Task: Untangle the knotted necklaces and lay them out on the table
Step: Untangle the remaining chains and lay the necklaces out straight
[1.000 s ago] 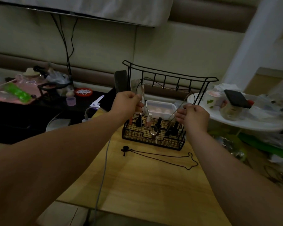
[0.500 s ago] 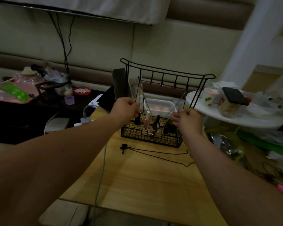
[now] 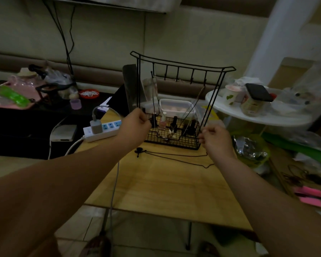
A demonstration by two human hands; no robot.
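My curled hands at the wire rack (image 3: pixel 183 66), one necklace laid flat
My left hand (image 3: pixel 137 124) and right hand (image 3: pixel 216 139) have fingers curled; I cannot tell whether they pinch the thin hanging cords (image 3: pixel 153 97). The black necklace (image 3: pixel 138 150) lies on the wooden table (image 3: pixel 165 186) just before the rack

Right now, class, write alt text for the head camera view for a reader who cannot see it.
Two hands reach toward a black wire rack on a wooden table: the left hand pinches a thin cord hanging from it, the right hand is curled, its hold unclear. A black necklace lies flat in front.
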